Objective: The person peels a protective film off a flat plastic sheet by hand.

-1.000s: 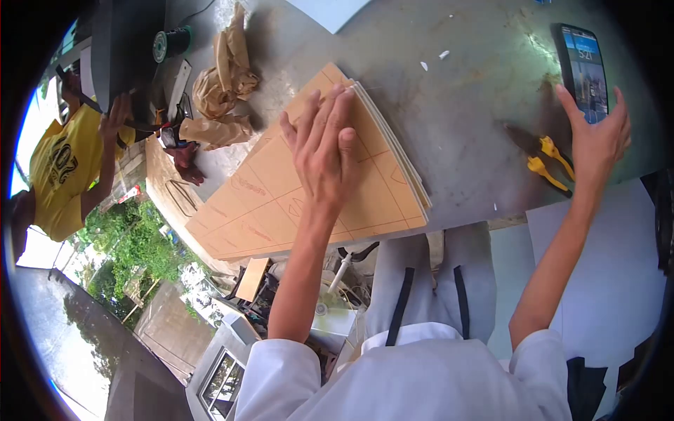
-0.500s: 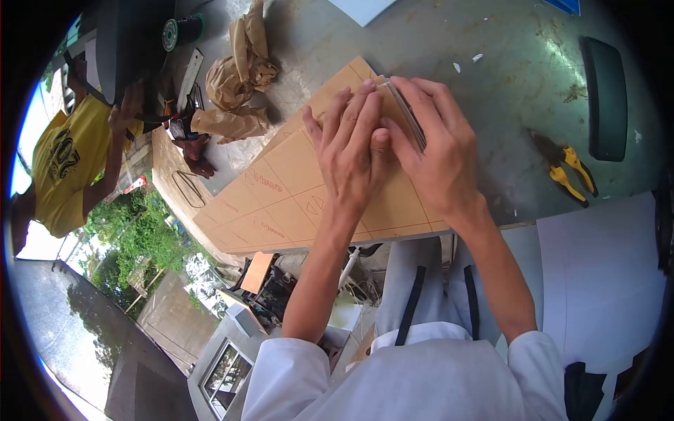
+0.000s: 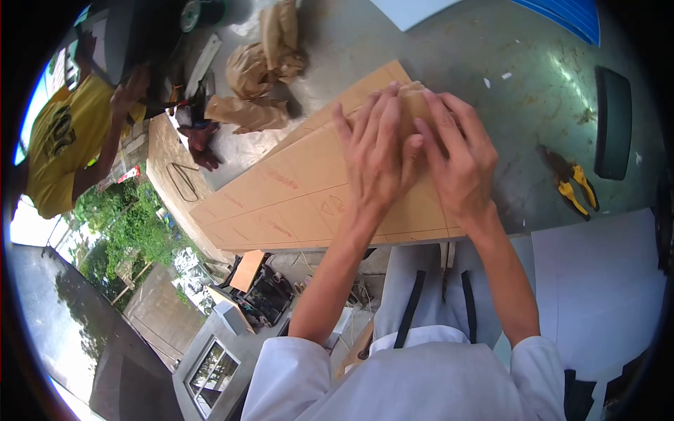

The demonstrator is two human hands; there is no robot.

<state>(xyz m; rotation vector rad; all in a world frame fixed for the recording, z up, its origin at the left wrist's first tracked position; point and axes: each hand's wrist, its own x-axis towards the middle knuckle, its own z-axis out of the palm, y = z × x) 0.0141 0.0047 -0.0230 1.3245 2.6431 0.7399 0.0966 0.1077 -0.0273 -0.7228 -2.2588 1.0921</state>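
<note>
A large brown paper sheet point(image 3: 274, 200) with printed red lines and lettering lies across the near edge of the table, its far part folded over. My left hand point(image 3: 375, 151) rests on it palm down, fingers spread and stretched toward the folded end. Close beside it on the right, my right hand point(image 3: 463, 151) curls its fingers over the paper's far right edge, with the thumb toward the left hand. Whatever lies beneath the fold is hidden by paper and hands.
Right of the sheet lie yellow-handled pliers point(image 3: 572, 182) and a dark rectangular case point(image 3: 613, 123). Crumpled brown paper point(image 3: 256, 74) and a wire spool point(image 3: 193, 14) are at the far left. A person in a yellow shirt point(image 3: 67, 147) is at left. A blue item point(image 3: 569, 17) sits at the back.
Brown paper now covers the thin layered edge that showed beside my right hand. My right fingers have shifted from that side onto the paper. The view has moved slightly.
</note>
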